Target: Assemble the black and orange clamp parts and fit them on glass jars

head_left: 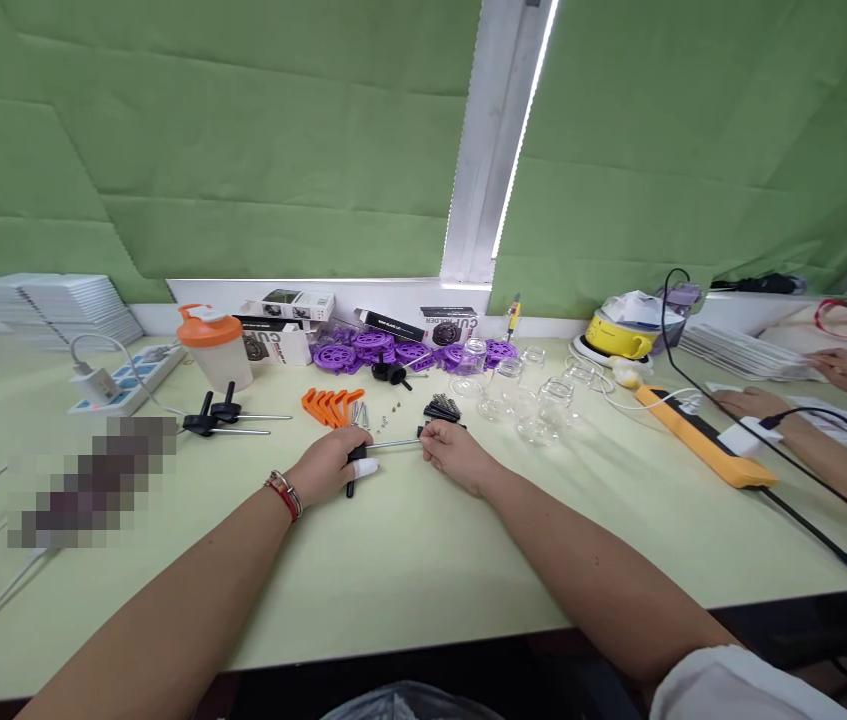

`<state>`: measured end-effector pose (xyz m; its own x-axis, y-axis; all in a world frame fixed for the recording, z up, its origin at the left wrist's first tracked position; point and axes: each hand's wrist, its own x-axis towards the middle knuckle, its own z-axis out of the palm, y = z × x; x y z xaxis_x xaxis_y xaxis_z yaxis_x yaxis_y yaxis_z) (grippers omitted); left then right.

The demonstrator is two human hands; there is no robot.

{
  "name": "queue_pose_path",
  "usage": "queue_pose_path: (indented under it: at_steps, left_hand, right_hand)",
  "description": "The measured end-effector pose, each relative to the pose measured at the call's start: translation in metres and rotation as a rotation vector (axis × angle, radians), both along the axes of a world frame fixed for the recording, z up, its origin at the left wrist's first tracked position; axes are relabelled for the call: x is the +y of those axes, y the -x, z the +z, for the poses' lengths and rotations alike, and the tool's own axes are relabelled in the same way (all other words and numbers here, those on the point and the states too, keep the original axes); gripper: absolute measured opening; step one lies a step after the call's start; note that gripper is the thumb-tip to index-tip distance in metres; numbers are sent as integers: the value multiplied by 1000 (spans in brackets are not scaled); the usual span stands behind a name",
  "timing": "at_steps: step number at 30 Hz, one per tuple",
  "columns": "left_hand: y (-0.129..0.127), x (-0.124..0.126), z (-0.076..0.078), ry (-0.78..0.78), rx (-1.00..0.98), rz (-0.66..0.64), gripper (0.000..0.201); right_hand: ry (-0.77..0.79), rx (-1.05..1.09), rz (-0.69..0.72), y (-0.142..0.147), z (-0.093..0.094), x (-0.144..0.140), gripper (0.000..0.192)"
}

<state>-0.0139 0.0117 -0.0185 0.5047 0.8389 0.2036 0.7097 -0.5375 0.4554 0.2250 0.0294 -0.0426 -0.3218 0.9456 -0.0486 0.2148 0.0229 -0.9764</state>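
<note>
Green blinds hang behind your pale green table, split by a white window post. Working from the left: a stack of white sheets sits at the far edge, then a white power strip with a plug and cable in it, and a blurred patch nearer you that cannot be read. Next stands an orange-lidded shaker bottle, with two black-handled tools lying in front of it. Boxes line the window sill; one shows large letters reading "CU", another partly reads "HOLDER"; the smaller print is too small to read.

Your left hand is clenched around the black handle of a T-handled rod, one finger wearing a white wrap, a red and metal bracelet on the wrist. The rod lies just above the table, its metal shaft running right to your right hand, whose fingertips pinch the far end. Just beyond your hands lie orange plastic pieces, loose screws and small black parts; behind them, purple wheels.

Further right stand clear glass jars, a yellow appliance and an orange power strip. Another person's hands rest at the right edge.
</note>
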Motion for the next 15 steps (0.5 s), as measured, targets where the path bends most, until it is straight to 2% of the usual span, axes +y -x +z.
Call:
queue_pose_path:
  at_steps: [8,15]
  left_hand:
    - [-1,-1,1,8,5,16,35]
    - [-2,-3,3,13,5,25,36]
  right_hand:
    - [-25,-59,-10,1,-1,1,23]
    - [25,31,-19,2,9,-6,13]
